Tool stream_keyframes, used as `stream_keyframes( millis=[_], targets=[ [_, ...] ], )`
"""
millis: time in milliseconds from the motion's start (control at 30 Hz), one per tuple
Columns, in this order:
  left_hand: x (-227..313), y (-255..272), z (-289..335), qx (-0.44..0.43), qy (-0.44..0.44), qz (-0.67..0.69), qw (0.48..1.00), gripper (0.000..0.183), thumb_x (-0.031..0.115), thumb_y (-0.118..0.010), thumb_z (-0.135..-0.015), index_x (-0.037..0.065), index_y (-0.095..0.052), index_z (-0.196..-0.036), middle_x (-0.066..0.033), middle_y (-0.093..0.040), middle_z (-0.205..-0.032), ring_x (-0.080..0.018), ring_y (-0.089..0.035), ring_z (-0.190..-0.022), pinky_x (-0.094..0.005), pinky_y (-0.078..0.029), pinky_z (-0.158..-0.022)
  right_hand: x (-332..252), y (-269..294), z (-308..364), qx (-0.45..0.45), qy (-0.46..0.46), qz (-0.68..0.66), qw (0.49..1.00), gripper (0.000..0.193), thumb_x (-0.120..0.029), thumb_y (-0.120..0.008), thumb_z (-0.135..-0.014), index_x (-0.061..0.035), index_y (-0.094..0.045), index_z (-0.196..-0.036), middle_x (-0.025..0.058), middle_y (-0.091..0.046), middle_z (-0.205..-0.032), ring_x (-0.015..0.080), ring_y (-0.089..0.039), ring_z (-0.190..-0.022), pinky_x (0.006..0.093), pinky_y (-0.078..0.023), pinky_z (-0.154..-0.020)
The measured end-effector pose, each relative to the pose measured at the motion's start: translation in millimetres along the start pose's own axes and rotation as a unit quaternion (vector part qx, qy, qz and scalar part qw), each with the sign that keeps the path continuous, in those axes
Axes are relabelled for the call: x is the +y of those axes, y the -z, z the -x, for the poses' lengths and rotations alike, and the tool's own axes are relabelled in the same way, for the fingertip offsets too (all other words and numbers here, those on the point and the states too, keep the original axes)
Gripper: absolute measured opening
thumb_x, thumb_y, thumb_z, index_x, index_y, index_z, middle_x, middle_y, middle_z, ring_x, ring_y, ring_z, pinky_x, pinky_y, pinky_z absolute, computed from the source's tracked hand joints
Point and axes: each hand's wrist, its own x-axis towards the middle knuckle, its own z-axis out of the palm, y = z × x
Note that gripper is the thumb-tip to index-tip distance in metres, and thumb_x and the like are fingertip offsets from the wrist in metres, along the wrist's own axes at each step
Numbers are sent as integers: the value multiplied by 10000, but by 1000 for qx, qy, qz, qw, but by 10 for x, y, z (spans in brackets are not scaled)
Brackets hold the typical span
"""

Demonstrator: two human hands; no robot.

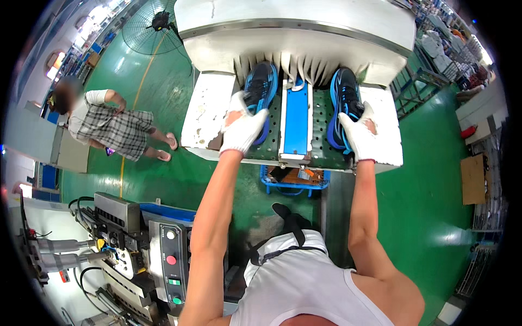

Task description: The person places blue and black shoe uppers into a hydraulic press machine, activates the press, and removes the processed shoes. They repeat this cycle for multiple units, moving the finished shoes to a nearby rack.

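Left hand [243, 129] half open, cupping left shoe [262, 81]; right hand [361, 131] likewise on right shoe [343, 91]. Grip: can't tell. Toes pointing far, at flaps [321, 73]. Probably best keeping shoes straight, off blue strip [296, 122].

1 black fan [161, 21], green floor [416, 190]

The head view looks from the left of two fisheye cameras worn side by side on the person's head, facing steeply down and forward. The wearer's white tank top [304, 280] lies close, at the lower edge; the left hand [244, 127] and right hand [361, 133] are seen from above, farther out. The wide angle takes in green floor [416, 217] on both sides.
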Motion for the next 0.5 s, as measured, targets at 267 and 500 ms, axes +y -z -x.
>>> stream_keyframes(
  millis=[267,500],
  targets=[
    [53,-778,-993,27,11,6,1000,694,329,-690,-876,6,-476,-1451,-297,-581,-1385,-486,-601,-1266,-549,-459,-1096,183,-800,-1214,-39,56,88,994,843,-513,-762,-855,-15,-525,-1493,290,-633,-1403,424,-594,-1331,490,-455,-1117],
    [-646,-604,545,131,-147,60,979,697,311,-594,-989,-11,-370,-1566,-292,-518,-1504,-442,-550,-1353,-546,-468,-1079,40,-887,-1015,89,295,76,948,745,-280,-738,-965,57,-426,-1552,302,-496,-1547,397,-504,-1432,459,-397,-1199]
  ],
)
